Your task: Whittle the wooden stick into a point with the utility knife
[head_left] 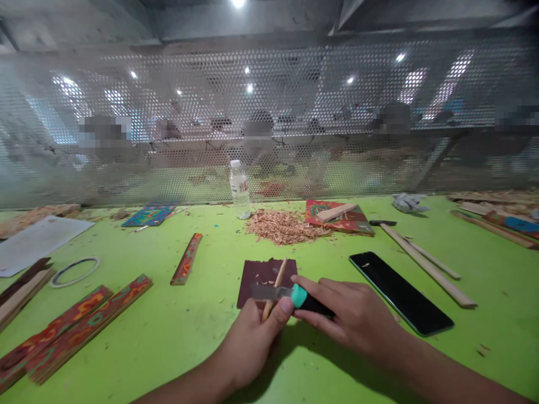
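Observation:
My left hand (255, 339) is closed around a thin, pointed wooden stick (281, 273), which tilts up and away from me. In my right hand (353, 314) is a utility knife (300, 296) with a black and teal handle. Its blade, blurred, lies across the stick, close to my left thumb. Beneath the stick's far part is a dark maroon square sheet (248, 280), probably sandpaper, with a few shavings on it. My fingers hide the stick's near end.
A heap of wood shavings (282, 227) lies beyond the sheet, beside a water bottle (240, 191). A phone (400, 292) and a small hammer (425, 264) are at right. Painted wooden strips (90, 331) and a tape ring (76, 272) lie left. A perforated metal screen (189, 123) closes off the back.

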A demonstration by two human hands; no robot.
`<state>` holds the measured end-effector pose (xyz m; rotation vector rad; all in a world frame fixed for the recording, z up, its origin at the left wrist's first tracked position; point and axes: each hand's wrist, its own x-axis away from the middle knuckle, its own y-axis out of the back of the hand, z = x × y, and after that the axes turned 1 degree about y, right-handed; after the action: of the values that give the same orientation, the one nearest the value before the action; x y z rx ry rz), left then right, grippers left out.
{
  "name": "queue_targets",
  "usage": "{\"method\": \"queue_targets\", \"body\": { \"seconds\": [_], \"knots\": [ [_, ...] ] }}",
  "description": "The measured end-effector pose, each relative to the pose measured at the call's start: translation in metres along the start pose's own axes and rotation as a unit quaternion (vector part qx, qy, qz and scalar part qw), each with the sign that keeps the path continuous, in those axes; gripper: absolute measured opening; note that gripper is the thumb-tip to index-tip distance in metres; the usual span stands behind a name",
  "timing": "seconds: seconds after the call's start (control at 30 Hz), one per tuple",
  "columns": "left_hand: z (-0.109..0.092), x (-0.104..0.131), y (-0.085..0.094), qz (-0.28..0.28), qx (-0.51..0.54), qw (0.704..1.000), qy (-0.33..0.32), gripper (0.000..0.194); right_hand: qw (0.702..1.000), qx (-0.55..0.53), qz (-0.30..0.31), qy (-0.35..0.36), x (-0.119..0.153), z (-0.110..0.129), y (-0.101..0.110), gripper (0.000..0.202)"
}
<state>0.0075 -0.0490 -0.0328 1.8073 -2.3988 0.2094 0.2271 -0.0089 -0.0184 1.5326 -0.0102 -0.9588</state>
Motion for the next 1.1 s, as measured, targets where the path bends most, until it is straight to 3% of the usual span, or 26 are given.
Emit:
{"method": "queue_targets", "body": {
  "seconds": [0.2, 0.37, 0.53, 0.67, 0.8, 0.97, 1.1],
  "knots": [
    [0.003, -0.001, 0.002, 0.029, -0.009, 0.999, 0.015, 0.064, 0.998, -0.034, -0.042, -0.039, -0.002, -0.008, 0.003, 0.051],
    [0.001, -0.001, 0.002, 0.033, 0.01, 0.999, 0.018, 0.063, 0.996, -0.045, -0.041, -0.06, -0.001, -0.012, 0.002, 0.046],
    [0.004, 0.001, 0.001, 0.023, 0.043, 0.998, 0.035, 0.058, 0.993, -0.092, 0.058, -0.037, -0.003, -0.009, 0.001, 0.043],
    [0.0, 0.003, -0.004, -0.009, 0.035, 0.999, -0.041, 0.056, 0.987, -0.117, 0.111, -0.026, -0.002, -0.006, 0.001, 0.037],
    [-0.005, 0.003, -0.007, -0.014, -0.01, 0.995, -0.096, 0.051, 0.992, -0.081, 0.092, -0.025, 0.002, -0.007, -0.001, 0.04],
    [-0.003, 0.002, -0.006, -0.041, -0.063, 0.995, -0.068, 0.05, 0.996, -0.054, 0.063, -0.026, 0.003, -0.007, -0.004, 0.048],
    [-0.004, 0.002, -0.006, -0.05, -0.091, 0.993, -0.062, 0.051, 0.998, -0.049, 0.005, -0.05, 0.0, -0.006, -0.002, 0.052]
  ]
}}
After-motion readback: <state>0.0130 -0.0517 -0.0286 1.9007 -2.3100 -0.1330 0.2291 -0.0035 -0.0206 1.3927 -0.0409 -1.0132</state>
